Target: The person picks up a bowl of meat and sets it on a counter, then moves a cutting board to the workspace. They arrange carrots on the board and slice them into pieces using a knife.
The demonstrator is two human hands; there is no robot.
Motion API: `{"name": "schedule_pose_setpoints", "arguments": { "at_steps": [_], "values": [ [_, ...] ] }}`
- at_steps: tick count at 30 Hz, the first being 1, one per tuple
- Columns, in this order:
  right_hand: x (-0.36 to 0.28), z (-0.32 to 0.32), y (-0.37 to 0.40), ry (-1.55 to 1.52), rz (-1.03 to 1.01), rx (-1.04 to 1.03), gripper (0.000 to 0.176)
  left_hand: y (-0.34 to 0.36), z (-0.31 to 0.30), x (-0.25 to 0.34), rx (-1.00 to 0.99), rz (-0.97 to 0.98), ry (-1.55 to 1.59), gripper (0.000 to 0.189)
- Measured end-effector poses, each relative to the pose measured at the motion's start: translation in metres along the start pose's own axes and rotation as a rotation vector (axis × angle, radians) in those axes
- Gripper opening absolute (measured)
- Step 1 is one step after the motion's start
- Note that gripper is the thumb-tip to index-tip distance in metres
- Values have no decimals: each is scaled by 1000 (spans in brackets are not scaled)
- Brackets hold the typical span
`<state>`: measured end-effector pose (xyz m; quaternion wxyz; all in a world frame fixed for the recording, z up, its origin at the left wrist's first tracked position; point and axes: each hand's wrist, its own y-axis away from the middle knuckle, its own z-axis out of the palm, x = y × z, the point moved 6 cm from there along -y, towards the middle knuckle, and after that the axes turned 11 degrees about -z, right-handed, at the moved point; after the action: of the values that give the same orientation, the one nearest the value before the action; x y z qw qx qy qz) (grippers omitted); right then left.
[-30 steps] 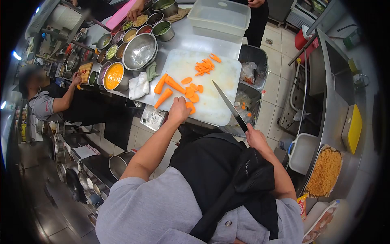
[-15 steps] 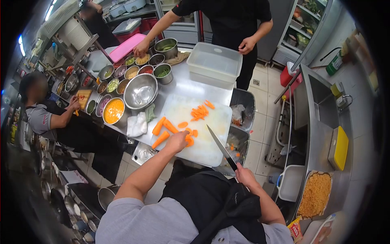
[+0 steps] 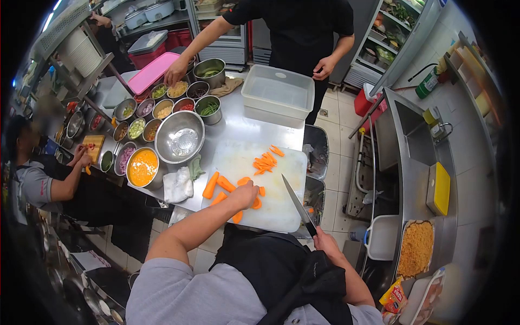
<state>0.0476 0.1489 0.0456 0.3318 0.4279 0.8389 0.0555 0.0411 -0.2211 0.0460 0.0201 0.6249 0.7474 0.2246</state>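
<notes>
My left hand (image 3: 245, 195) rests on carrot pieces (image 3: 254, 202) near the front of a white cutting board (image 3: 281, 168). Longer carrot chunks (image 3: 211, 184) lie at the board's left edge, and thin carrot sticks (image 3: 265, 160) sit near its far side. My right hand (image 3: 326, 245) grips the handle of a long kitchen knife (image 3: 296, 201), whose blade points up and away over the board's right edge, clear of the carrots.
A large empty steel bowl (image 3: 180, 136), a bowl of orange sauce (image 3: 142, 167) and several small ingredient bowls stand left. A clear plastic tub (image 3: 277, 92) sits beyond the board. A person in black reaches into a bowl (image 3: 177, 89). Another person (image 3: 38, 179) sits at left. Waste bins (image 3: 315, 149) stand right.
The view has tilted upward, so the board sits lower in frame. My left hand has slid onto the carrot pieces. The knife stays raised at the right.
</notes>
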Motion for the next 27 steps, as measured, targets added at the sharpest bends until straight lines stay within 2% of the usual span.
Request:
{"name": "schedule_pose_setpoints", "arguments": {
  "at_steps": [2, 8, 11, 13, 16, 22, 27],
  "values": [
    [-1, 5, -1, -6, 22, -2, 24, 1, -6, -1, 2, 25, 8, 30],
    [-1, 14, -5, 24, 23, 55, 34, 7, -32, 18, -218, 64, -40, 41],
    [-12, 10, -7, 17, 53, 37, 31, -4, -14, 13, -199, 27, -54, 44],
    [-12, 9, -7, 10, 90, 11, 29, -6, -3, 8, -71, 65, 34, 42],
    [-10, 11, -10, 11, 68, 31, 27, -2, -2, 7, -30, 85, 63, 34],
    [-7, 12, -12, -18, 70, 16, 24, 1, 6, 14, 2, 112, -7, 19],
    [-5, 13, -16, -48, 41, 61, 23, 12, 9, 18, -18, 133, -58, 20]
  ]
}}
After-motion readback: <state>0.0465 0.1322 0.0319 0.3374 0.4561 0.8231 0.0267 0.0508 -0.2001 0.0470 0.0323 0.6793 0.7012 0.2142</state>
